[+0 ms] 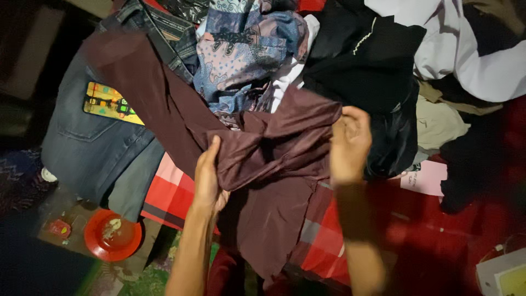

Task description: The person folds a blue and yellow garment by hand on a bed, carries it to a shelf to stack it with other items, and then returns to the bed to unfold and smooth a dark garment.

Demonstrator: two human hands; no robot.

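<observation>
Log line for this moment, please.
left hand: grips maroon garment | right hand: pinches its edge | jeans left | clothes pile behind

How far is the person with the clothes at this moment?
No folded stack is visible. In hand: the left hand and right hand grip a maroon garment, still creased and partly spread. Left: the jeans, a patterned blue cloth, black clothes and a white garment lie loose in a pile.

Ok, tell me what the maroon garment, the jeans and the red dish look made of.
Maroon garment: thin woven cloth with a slight sheen; it drapes in soft folds. Jeans: faded blue denim, stitched pocket seam visible. Red dish: probably plastic, glossy and smooth.
</observation>
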